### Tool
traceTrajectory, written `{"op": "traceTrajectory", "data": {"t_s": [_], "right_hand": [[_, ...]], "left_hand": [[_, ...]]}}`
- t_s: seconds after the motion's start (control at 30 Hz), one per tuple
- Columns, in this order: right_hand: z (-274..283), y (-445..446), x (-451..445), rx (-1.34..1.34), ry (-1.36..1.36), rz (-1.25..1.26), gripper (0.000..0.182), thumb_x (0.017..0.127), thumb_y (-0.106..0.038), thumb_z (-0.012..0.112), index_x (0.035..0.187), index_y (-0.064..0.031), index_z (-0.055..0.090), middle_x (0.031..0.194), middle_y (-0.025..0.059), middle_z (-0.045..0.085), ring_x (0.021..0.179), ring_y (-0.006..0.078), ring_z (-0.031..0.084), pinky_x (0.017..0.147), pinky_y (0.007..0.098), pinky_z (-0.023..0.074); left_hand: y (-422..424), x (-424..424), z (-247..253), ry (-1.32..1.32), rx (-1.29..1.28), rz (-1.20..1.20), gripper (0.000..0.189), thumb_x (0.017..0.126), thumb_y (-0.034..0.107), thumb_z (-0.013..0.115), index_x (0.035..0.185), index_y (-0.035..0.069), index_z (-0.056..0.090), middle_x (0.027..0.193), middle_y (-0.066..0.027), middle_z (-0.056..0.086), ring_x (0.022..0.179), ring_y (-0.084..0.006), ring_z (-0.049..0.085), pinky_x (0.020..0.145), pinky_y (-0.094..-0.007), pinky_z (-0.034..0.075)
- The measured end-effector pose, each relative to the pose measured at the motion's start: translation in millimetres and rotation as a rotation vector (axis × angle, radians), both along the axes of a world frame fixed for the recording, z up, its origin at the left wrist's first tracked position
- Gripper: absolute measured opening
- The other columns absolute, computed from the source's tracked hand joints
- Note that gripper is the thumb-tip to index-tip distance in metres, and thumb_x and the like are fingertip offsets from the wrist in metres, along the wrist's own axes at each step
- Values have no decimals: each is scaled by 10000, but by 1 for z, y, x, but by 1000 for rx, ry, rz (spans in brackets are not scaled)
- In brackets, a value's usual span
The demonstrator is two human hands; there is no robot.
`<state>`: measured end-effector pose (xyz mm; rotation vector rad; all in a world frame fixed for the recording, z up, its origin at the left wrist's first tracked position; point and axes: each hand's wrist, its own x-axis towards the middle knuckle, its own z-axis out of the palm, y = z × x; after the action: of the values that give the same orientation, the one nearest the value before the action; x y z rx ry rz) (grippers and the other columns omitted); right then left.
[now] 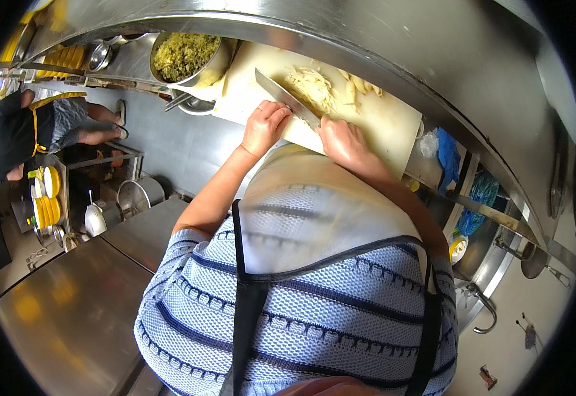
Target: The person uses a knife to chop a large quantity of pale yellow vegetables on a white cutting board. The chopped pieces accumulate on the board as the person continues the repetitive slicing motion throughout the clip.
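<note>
A cleaver (284, 95) lies slantwise over a pale cutting board (392, 131), its handle inside the grip of my right hand (345, 141). The fingers of my left hand (266, 126) are bent together against the near face of the blade; anything beneath them is hidden. Beyond the blade rests a heap of thin, pale yellow shreds (311, 88), perhaps a cut vegetable. Several whole pale, finger-shaped pieces (362, 85) sit farther right near the board's back edge. A few shreds show on the board between my hands.
A steel pot (223, 57) of chopped greenish-yellow food (184, 55) stands left of the board, above a metal bowl (199, 105). A steel shelf (367, 59) overhangs the back. Another person (35, 128) stands at far left. Sink taps (486, 309) are at right; a steel counter (70, 317) lies behind me.
</note>
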<state>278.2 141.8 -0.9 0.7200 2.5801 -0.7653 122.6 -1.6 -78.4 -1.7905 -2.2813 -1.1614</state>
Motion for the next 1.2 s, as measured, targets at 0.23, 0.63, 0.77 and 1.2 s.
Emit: {"op": "traceTrajectory", "data": {"t_s": [0.23, 0.63, 0.77, 1.2], "right_hand": [[18, 25, 23, -60, 130, -168, 254, 944, -257, 559, 912, -8, 597, 815, 252, 660, 822, 463, 642, 740, 546, 494], [16, 44, 52, -5, 360, -357, 358, 921, -253, 635, 781, 43, 492, 661, 254, 539, 581, 399, 521, 583, 453, 437], [6, 39, 47, -15, 405, -380, 349, 925, -250, 632, 783, 36, 492, 641, 232, 532, 548, 348, 511, 558, 438, 425], [42, 26, 56, 16, 223, -325, 292, 942, -283, 582, 884, 2, 553, 800, 261, 635, 765, 457, 620, 661, 498, 481]], "left_hand": [[32, -13, 12, 93, -30, -88, 94, 749, 89, 734, 824, 92, 679, 840, -38, 647, 781, -244, 614, 689, -363, 520], [73, -38, 59, -152, 2, -192, 114, 817, 52, 690, 931, 46, 693, 948, -93, 654, 839, -276, 638, 724, -366, 534], [81, -26, 65, 38, 12, -395, 200, 793, 73, 696, 991, 84, 675, 1067, -51, 639, 959, -255, 625, 819, -379, 513], [65, -75, 59, -149, 26, -22, 91, 843, 44, 673, 927, 18, 695, 916, -136, 687, 806, -311, 652, 736, -378, 531]]}}
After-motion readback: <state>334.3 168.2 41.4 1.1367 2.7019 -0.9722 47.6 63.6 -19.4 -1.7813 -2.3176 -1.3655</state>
